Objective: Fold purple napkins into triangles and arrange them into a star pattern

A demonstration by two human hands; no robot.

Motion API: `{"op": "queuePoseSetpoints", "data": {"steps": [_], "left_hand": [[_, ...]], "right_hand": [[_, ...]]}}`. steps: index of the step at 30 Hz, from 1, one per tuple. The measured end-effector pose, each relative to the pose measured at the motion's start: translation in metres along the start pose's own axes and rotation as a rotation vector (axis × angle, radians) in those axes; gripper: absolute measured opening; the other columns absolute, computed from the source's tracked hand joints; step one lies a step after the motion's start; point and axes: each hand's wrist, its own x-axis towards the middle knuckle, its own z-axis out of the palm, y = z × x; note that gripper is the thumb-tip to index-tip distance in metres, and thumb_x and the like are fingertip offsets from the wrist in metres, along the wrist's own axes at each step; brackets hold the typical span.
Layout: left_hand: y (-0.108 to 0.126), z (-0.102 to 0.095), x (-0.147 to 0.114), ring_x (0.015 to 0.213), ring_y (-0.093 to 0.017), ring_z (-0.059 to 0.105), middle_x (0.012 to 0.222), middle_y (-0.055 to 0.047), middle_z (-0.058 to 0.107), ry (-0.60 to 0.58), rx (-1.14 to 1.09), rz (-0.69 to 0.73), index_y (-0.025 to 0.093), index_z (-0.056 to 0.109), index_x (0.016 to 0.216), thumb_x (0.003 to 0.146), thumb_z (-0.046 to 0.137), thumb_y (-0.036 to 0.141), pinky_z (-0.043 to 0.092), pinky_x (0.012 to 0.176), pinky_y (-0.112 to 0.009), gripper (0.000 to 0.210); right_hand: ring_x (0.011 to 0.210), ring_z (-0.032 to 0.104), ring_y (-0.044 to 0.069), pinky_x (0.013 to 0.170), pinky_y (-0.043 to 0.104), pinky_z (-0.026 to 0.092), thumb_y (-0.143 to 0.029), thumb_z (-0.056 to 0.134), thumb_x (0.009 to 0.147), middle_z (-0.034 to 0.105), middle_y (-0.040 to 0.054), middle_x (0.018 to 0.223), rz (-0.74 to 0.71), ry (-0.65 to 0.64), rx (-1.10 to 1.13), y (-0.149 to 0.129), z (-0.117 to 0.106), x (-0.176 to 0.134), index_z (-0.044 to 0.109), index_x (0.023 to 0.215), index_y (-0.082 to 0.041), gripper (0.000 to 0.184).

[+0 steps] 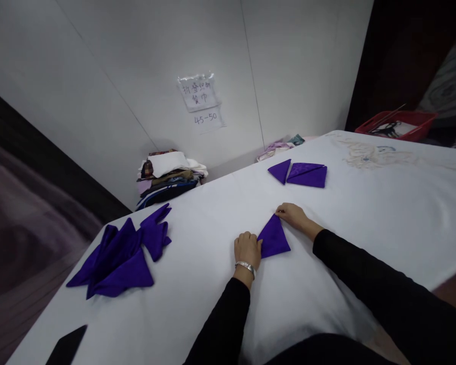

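Note:
A purple cloth napkin (274, 237), folded into a triangle, lies on the white-covered table in front of me. My right hand (293, 214) pinches its top tip between thumb and fingers. At the napkin's left corner, my left hand (248, 249) has its fingers curled down and its thumb on the cloth; the fingertips are partly hidden. Beyond my hands lie a small folded purple triangle (280, 171) and, close beside it, a folded purple piece (307, 175) with a slanting edge.
Loose, crumpled purple napkins (117, 258) lie at the table's left. A black flat object (66, 347) is at the near left edge. Stacked folded cloths (169, 177) stand behind the table by the wall. A red basket (414, 133) sits at the far right.

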Motion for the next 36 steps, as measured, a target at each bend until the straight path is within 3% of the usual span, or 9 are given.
{"op": "queuePoseSetpoints", "data": {"steps": [2,5,9,17,20,23,27,30,36], "left_hand": [[0.001,0.003,0.001,0.103,-0.024,0.049,0.107,-0.009,0.059,0.005,0.008,0.038,0.018,0.058,0.099,0.087,0.043,0.024,0.038,0.089,-0.041,0.020],[-0.004,0.008,0.004,0.125,-0.018,0.034,0.134,-0.001,0.045,-0.035,-0.013,0.239,0.025,0.046,0.122,0.084,0.038,0.007,0.028,0.103,-0.037,0.044],[-0.016,0.014,0.008,0.135,-0.017,0.017,0.145,0.001,0.031,-0.175,-0.087,0.453,0.023,0.031,0.135,0.079,0.033,0.002,0.023,0.108,-0.038,0.060],[-0.021,0.011,0.007,0.134,-0.022,0.020,0.146,-0.001,0.029,-0.240,-0.090,0.462,0.024,0.026,0.138,0.090,0.034,0.040,0.021,0.109,-0.043,0.052],[-0.019,0.011,0.006,0.134,-0.023,0.021,0.146,-0.002,0.029,-0.228,-0.064,0.469,0.024,0.026,0.138,0.090,0.033,0.040,0.022,0.108,-0.044,0.051],[-0.017,0.011,0.006,0.133,-0.024,0.022,0.145,-0.003,0.032,-0.217,-0.065,0.466,0.023,0.027,0.138,0.089,0.035,0.040,0.021,0.108,-0.045,0.052],[-0.014,0.009,0.005,0.133,-0.023,0.022,0.144,-0.003,0.033,-0.188,-0.080,0.453,0.024,0.026,0.138,0.086,0.041,0.033,0.019,0.109,-0.044,0.056],[-0.011,0.008,0.004,0.133,-0.022,0.020,0.145,-0.002,0.030,-0.175,-0.081,0.442,0.024,0.025,0.139,0.085,0.041,0.030,0.018,0.110,-0.042,0.056],[-0.009,0.007,0.004,0.133,-0.022,0.021,0.144,-0.003,0.032,-0.202,-0.095,0.416,0.025,0.026,0.138,0.086,0.041,0.031,0.017,0.110,-0.042,0.055]], "right_hand": [[0.089,0.056,0.018,0.070,0.024,0.039,-0.029,0.048,0.084,0.065,0.0045,0.096,-0.024,0.014,0.000,0.003,0.001,0.001,0.069,0.090,-0.022,0.022],[0.089,0.056,0.017,0.071,0.023,0.039,-0.028,0.049,0.084,0.064,0.0050,0.094,-0.053,0.025,0.003,0.006,0.004,0.003,0.069,0.090,-0.021,0.022],[0.087,0.056,0.018,0.069,0.024,0.040,-0.027,0.050,0.083,0.064,0.0057,0.092,-0.069,0.031,0.007,0.008,0.007,0.006,0.069,0.088,-0.020,0.021],[0.087,0.058,0.019,0.073,0.026,0.043,-0.024,0.051,0.081,0.066,0.0065,0.092,-0.052,0.044,0.020,0.010,0.005,0.009,0.069,0.088,-0.019,0.020],[0.100,0.055,0.022,0.086,0.030,0.040,-0.024,0.049,0.083,0.063,0.0108,0.107,-0.046,0.085,0.019,-0.004,0.002,0.002,0.064,0.105,-0.015,0.029],[0.124,0.037,0.023,0.102,0.035,0.026,-0.033,0.047,0.086,0.047,0.0118,0.132,-0.150,0.112,0.030,-0.034,0.006,-0.018,0.051,0.125,-0.015,0.043],[0.134,0.017,0.026,0.107,0.045,0.010,-0.053,0.037,0.087,0.030,0.0108,0.145,-0.395,-0.084,0.065,-0.068,0.019,-0.044,0.037,0.136,-0.020,0.059],[0.135,0.013,0.027,0.107,0.046,0.007,-0.063,0.029,0.086,0.023,0.0126,0.147,-0.368,-0.230,0.049,-0.070,0.028,-0.049,0.029,0.140,-0.018,0.070],[0.136,0.006,0.027,0.108,0.044,0.002,-0.065,0.021,0.086,0.015,0.0123,0.149,-0.347,-0.223,0.028,-0.061,0.032,-0.046,0.024,0.142,-0.018,0.073]]}}
